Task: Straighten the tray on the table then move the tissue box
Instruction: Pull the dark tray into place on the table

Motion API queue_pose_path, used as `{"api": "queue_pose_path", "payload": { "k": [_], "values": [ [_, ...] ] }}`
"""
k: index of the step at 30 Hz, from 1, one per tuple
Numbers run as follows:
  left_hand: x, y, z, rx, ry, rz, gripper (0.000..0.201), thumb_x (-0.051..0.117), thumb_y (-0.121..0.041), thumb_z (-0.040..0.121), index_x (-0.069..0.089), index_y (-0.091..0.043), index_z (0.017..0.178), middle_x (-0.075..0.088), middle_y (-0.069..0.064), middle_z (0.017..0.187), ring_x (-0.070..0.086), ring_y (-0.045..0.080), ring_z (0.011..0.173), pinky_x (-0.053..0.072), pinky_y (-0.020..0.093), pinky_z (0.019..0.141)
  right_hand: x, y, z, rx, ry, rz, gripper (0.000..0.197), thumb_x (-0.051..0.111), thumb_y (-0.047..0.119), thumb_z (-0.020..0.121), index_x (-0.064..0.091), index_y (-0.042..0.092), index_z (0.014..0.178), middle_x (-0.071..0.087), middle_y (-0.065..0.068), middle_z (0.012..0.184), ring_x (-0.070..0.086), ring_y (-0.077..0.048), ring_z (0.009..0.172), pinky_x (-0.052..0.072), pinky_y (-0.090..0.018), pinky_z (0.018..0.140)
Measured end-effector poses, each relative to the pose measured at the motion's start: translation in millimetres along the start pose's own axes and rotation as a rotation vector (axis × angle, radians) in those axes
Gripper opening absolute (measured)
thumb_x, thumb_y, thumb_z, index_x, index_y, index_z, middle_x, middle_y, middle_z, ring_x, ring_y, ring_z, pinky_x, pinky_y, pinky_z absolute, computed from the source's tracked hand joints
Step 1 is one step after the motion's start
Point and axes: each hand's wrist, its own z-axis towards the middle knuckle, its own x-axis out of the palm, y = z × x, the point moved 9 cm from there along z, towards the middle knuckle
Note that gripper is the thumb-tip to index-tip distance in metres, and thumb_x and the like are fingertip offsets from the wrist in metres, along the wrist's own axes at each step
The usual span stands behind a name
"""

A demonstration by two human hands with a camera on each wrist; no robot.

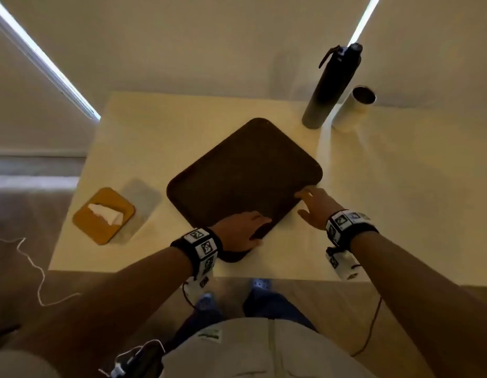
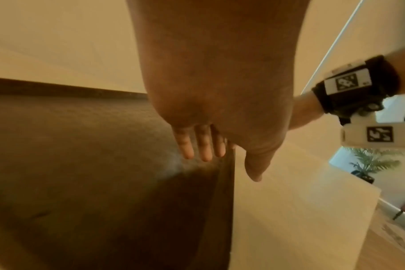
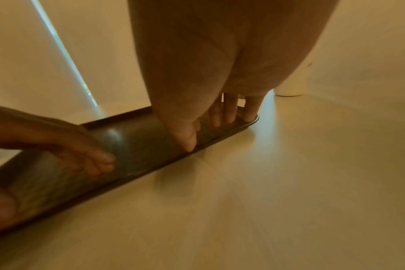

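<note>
1. Tray (image 1: 245, 173), dark brown w/ rounded corners, is lying flat on the pale table (image 1: 400, 200), turned at an angle to the table edges, roughly mid-table, near corner close to the front edge.
2. Left hand (image 1: 243, 227) is resting on the tray's near corner; fingers (image 2: 204, 144) straight & close together, lying flat over the tray surface, thumb (image 2: 254, 168) stretching out past the rim over the table. Not gripping, just pressing flat.
3. Right hand (image 1: 317, 204) is sitting at the tray's right-hand corner; fingers (image 3: 229, 109) straight & slightly spread, tips touching the rim there, thumb (image 3: 185, 138) pointing down at the long edge. Nothing pinched.
4. Tissue box (image 1: 104, 215), yellow-tan top w/ white tissue sticking out, is sitting near the table's left front corner, well apart from the tray & both hands.
5. Dark bottle (image 1: 332, 85) & white cup (image 1: 354, 109) are standing side by side at the far right of the table, beyond the tray, not touching it.
6. Both wrists are wearing black bands w/ marker tags.
</note>
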Motion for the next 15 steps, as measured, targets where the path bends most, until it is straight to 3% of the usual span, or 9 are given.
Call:
{"api": "queue_pose_path", "payload": {
  "k": [4, 8, 11, 15],
  "values": [
    [8.2, -15.6, 32.6, -0.045, -0.012, 0.022, 0.071, 0.055, -0.042, 0.097, 0.023, -0.019, 0.156, 0.034, 0.011, 0.155, 0.044, 0.030, 0.131, 0.040, 0.047, 0.109, -10.2, -10.9, 24.7, -0.136, 0.001, -0.152, 0.047, 0.055, 0.022, 0.093, 0.047, 0.020, 0.139, 0.041, -0.009, 0.146, 0.041, -0.031, 0.132, 0.035, -0.042, 0.109],
    [21.0, -12.0, 43.2, -0.099, -0.084, -0.062, 0.062, 0.054, -0.029, 0.096, 0.031, -0.021, 0.153, 0.037, 0.008, 0.148, 0.049, 0.029, 0.122, 0.046, 0.047, 0.102, -8.3, -13.8, 36.9, -0.267, 0.013, -0.213, 0.037, 0.050, 0.014, 0.094, 0.056, 0.020, 0.130, 0.051, -0.007, 0.137, 0.047, -0.031, 0.125, 0.037, -0.043, 0.107],
    [20.8, -9.8, 41.2, -0.104, -0.130, -0.125, 0.057, 0.051, -0.014, 0.095, 0.038, -0.018, 0.150, 0.041, 0.008, 0.143, 0.050, 0.028, 0.118, 0.047, 0.042, 0.101, -9.7, -10.8, 42.1, -0.333, -0.001, -0.223, 0.031, 0.050, 0.016, 0.096, 0.058, 0.019, 0.126, 0.055, -0.008, 0.129, 0.053, -0.029, 0.114, 0.043, -0.041, 0.099],
    [18.3, -3.3, 35.1, -0.086, -0.137, -0.128, 0.057, 0.050, -0.008, 0.094, 0.041, -0.017, 0.149, 0.041, 0.008, 0.142, 0.048, 0.028, 0.119, 0.047, 0.043, 0.101, -2.5, -6.1, 42.9, -0.366, 0.001, -0.235, 0.030, 0.050, 0.022, 0.096, 0.057, 0.024, 0.124, 0.055, -0.005, 0.125, 0.053, -0.027, 0.111, 0.044, -0.040, 0.095]
  ]
}}
